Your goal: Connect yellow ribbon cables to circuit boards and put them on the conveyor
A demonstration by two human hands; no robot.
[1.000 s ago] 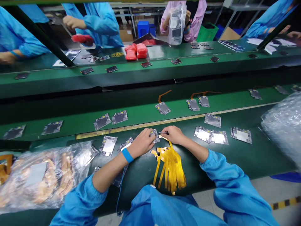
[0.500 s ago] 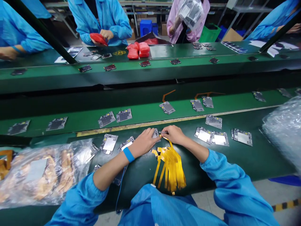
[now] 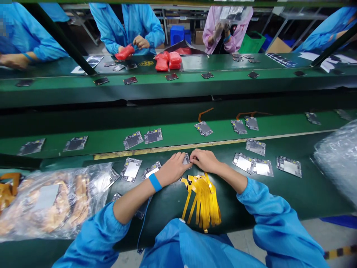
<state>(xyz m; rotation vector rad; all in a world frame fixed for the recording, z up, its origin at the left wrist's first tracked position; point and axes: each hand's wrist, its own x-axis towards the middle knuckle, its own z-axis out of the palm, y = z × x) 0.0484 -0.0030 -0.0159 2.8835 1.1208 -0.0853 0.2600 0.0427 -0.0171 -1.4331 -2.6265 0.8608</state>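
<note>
My left hand (image 3: 174, 167), with a blue band at its wrist, is closed on a small circuit board (image 3: 186, 159), most of which its fingers cover. At the board's right edge my right hand (image 3: 205, 160) is pinched shut, fingertips close to the left ones. Whatever lies in that pinch is hidden. Just below both hands a fanned bunch of yellow flex cables (image 3: 205, 201) lies on the green bench (image 3: 237, 201). One yellow strip emerges from under my right hand. Left of my hands, circuit boards (image 3: 132, 169) lie partly beside and under my forearm.
More boards (image 3: 262, 167) lie at the right. Beyond them runs a green belt (image 3: 178, 134) carrying spaced boards, some with orange flex strips. A clear bag of copper-coloured parts (image 3: 47, 201) sits left, bubble wrap (image 3: 337, 156) right. Co-workers sit across, near red bundles (image 3: 169, 60).
My right hand has closed in against the board's edge, and the yellow strip and small metallic tip seen at its fingers are now hidden. The view has shifted slightly.
</note>
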